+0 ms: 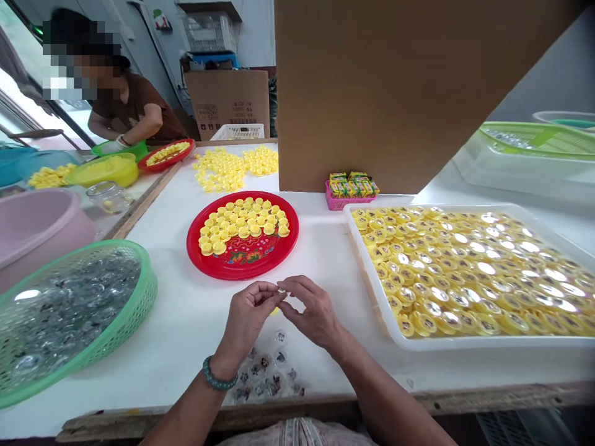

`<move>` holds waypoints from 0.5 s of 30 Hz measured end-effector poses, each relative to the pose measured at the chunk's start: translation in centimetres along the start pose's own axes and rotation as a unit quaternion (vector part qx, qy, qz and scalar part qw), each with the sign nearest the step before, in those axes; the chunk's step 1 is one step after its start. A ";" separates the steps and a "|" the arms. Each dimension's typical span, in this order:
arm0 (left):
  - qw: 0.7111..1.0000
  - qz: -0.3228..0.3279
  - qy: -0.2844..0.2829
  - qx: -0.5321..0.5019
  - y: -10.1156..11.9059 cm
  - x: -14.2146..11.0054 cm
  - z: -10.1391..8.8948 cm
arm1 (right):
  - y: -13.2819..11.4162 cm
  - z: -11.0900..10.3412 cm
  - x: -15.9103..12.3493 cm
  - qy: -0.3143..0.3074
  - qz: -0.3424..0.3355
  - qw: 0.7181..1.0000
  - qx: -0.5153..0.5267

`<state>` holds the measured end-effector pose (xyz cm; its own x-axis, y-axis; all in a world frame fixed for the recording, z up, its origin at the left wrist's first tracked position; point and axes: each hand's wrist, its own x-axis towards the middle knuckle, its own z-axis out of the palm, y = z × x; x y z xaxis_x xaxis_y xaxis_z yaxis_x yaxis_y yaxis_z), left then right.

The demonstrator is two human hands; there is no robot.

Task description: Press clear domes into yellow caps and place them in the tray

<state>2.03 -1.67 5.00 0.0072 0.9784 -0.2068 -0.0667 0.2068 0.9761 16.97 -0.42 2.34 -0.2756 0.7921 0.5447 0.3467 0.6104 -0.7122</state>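
My left hand and my right hand meet over the white table, fingertips pinched together on one small yellow piece with a clear top. A beaded bracelet sits on my left wrist. Below my hands lies a small heap of clear domed lids with pictures inside. Beyond my hands stands a red plate with several yellow bases in rows. To the right, a white tray is filled with finished yellow pieces.
A green basket of clear lids stands at the left. Loose yellow bases lie farther back. A large cardboard box stands behind a pink basket of small packets. Another person works at the far left by bowls.
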 end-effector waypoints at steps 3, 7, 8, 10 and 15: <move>0.998 -0.033 0.000 -0.047 -0.4 0.6 -0.4 | 0.2 -0.1 0.0 -0.022 0.011 0.999 0.021; 0.995 -0.066 0.000 -0.080 -0.3 0.9 -1.1 | 0.0 -0.2 0.0 -0.038 0.044 0.998 0.035; 0.994 -0.069 0.004 -0.086 -0.4 1.0 -1.1 | 0.0 -0.1 0.0 -0.034 0.049 0.998 0.031; 0.993 -0.063 0.015 -0.095 -0.5 1.0 -1.0 | 0.0 0.1 -0.1 -0.022 0.057 0.998 0.021; 0.997 -0.008 0.018 -0.068 -0.9 1.1 -0.7 | 0.2 0.2 -0.1 -0.011 0.063 0.998 -0.006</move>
<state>1.37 -0.74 3.81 -0.0255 0.9736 -0.2270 -0.2022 0.2173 0.9549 16.87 -0.37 2.05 -0.2487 0.8619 0.4420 0.3897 0.5068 -0.7690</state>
